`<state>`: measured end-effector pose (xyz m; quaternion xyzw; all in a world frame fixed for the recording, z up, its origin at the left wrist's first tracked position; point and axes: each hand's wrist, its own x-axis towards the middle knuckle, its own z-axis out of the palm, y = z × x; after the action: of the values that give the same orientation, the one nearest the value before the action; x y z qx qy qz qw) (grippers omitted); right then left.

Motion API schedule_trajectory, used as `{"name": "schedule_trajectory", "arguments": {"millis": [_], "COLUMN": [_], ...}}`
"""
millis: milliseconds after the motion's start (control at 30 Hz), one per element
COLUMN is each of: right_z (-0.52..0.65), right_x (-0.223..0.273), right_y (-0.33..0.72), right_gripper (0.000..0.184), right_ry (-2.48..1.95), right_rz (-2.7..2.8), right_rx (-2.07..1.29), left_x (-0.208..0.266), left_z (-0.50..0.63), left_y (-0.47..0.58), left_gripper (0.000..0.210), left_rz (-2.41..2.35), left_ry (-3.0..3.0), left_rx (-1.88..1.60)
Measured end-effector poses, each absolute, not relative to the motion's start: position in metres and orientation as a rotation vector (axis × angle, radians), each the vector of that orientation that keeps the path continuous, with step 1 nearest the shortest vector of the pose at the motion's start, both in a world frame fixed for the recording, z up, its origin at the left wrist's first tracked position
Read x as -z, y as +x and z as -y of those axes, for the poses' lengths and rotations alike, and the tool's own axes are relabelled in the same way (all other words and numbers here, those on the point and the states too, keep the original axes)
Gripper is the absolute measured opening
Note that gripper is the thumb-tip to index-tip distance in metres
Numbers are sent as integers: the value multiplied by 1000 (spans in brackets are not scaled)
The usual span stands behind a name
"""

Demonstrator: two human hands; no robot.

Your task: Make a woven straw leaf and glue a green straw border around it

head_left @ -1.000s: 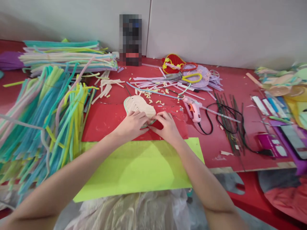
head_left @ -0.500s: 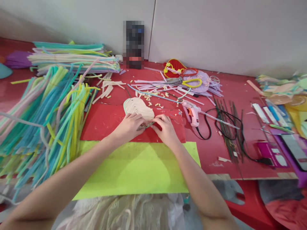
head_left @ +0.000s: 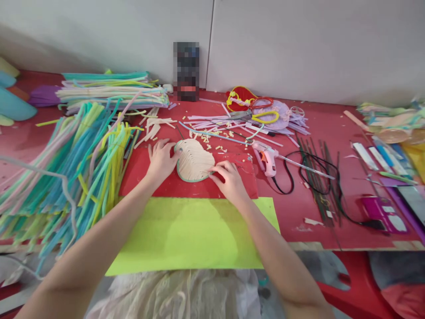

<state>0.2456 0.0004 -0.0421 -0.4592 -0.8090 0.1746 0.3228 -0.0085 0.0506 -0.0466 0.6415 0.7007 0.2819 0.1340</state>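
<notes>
- Left hand is touching the left edge of the cream craft piece with thumb and fingertip, other fingers spreading over the red mat; I cannot tell whether it is gripping.
- Right hand is pinching the piece's right edge between thumb and forefinger, as I am seeing it from afar.
- That ribbed piece is facing up over the red mat, between the two hands, a green rim running along its lower left side.
- A lime-green sheet is lying along the mat's near side.
- To the right, a pink glue gun is resting on the red table, a black cord trailing from it.
- Behind the piece I am watching pale scraps lying about, with scissors resting beyond them.
- Colourful pipe cleaners are spreading out on the left.
</notes>
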Motion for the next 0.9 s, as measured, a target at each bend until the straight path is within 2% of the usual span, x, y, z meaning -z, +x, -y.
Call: {"name": "schedule_trajectory", "arguments": {"millis": [267, 500, 567, 800, 900], "right_z": [2, 3, 3, 3, 2], "right_x": [41, 42, 42, 41, 44], "right_y": [245, 246, 248, 252, 252], "right_gripper": [14, 16, 18, 19, 19], "right_ry": [-1203, -1187, -1163, -1127, -1130], "right_rz": [2098, 2080, 2074, 2037, 2035], "right_rx": [-469, -490, -514, -582, -572], "left_x": [25, 30, 32, 26, 28], "left_z": [-56, -34, -33, -40, -41], "left_y": [9, 26, 24, 20, 18], "left_gripper": [31, 66, 70, 66, 55], "left_rz": [-1611, -1469, -1478, -1433, -1519], "left_ry": [1459, 1304, 1281, 1271, 1275], "left_rx": [-1156, -1232, -1234, -1203, -1128]}}
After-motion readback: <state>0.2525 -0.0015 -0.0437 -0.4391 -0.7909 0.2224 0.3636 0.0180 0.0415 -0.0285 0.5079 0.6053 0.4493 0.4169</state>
